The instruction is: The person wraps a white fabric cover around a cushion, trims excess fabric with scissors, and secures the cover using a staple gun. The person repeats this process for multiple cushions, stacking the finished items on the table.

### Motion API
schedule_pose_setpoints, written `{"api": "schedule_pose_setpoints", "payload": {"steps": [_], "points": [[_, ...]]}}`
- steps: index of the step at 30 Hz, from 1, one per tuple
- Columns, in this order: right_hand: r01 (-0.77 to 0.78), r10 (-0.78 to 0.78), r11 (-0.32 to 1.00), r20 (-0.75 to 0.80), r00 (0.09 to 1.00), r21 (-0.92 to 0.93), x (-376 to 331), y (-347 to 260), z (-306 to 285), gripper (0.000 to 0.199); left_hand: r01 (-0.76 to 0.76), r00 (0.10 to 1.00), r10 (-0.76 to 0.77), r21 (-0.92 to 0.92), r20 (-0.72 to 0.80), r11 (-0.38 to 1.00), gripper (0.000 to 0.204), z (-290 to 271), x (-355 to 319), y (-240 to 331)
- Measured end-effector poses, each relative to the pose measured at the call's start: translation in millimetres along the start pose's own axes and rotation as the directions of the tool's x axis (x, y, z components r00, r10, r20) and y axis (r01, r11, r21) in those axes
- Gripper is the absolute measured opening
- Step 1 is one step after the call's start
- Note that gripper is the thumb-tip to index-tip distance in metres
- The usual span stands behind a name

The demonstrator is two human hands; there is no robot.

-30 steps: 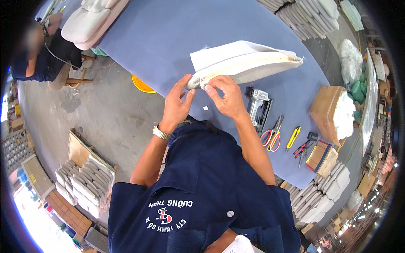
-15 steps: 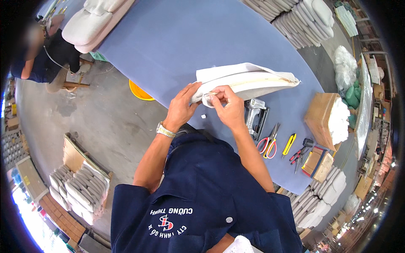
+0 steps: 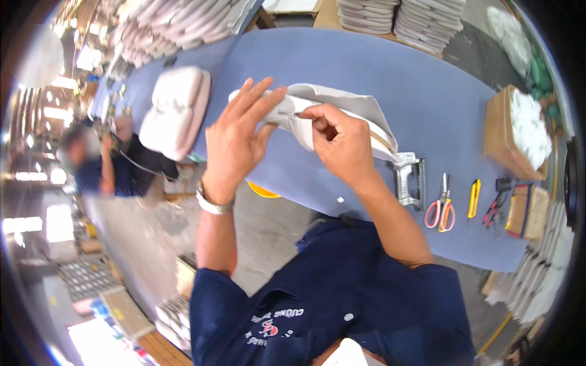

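Note:
A long, pale grey fabric-covered pad (image 3: 342, 96) lies tilted across the blue table, its underside partly turned up. My left hand (image 3: 235, 137) is at its left end, fingers stretched out and apart, with the fingers and thumb against the cloth. Pinched between the thumb and fingers of my right hand (image 3: 342, 140) is a loose fabric flap (image 3: 300, 129) near that end. The back of the right hand hides part of the pad. Just past the pad's right tip sits a silver staple gun (image 3: 408, 180).
Scissors (image 3: 441, 210), a yellow utility knife (image 3: 474, 198), pliers (image 3: 493, 210) and a small box (image 3: 528, 210) lie on the right of the blue table (image 3: 366, 58). A carton (image 3: 503, 131) of white stuffing stands behind them. Stacked cushions (image 3: 174, 113) are at left, where a person (image 3: 122, 161) sits.
My view has swung to the left. The left hand's fingers have straightened and spread from the pad's end, while the right hand has pulled the fabric flap out and keeps its pinch.

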State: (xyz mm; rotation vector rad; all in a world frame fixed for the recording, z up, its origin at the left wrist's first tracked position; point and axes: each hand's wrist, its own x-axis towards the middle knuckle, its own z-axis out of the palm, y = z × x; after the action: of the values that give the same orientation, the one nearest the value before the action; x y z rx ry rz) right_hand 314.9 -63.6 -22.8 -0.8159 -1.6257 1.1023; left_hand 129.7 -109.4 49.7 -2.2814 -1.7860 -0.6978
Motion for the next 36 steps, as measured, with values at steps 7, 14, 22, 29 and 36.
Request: {"api": "schedule_pose_setpoints", "payload": {"steps": [7,14,22,29,36], "points": [[0.045,-0.045,0.999,0.051,0.998,0.017,26,-4,-24,0.011,0.091,0.994,-0.105,-0.330,-0.027,0.940,0.039,24,20,21],[-0.116,0.078,0.955,0.145,0.986,0.274,43,10,-48,0.024,-0.022,0.956,-0.031,-0.177,-0.290,0.984,0.045,66,38,41],[0.008,-0.016,0.996,0.087,0.996,0.088,53,-3,-57,0.023,-0.170,0.941,0.090,-0.229,-0.325,0.958,0.065,74,48,25],[0.191,-0.168,0.968,-0.142,0.975,0.165,16,20,-41,0.015,-0.304,0.868,0.266,-0.026,-0.418,0.952,0.031,88,52,17],[-0.372,0.236,0.872,-0.392,0.889,-0.318,-109,94,-143,0.028,-0.178,0.912,-0.001,-0.397,-0.411,0.900,0.014,81,31,8]]}}
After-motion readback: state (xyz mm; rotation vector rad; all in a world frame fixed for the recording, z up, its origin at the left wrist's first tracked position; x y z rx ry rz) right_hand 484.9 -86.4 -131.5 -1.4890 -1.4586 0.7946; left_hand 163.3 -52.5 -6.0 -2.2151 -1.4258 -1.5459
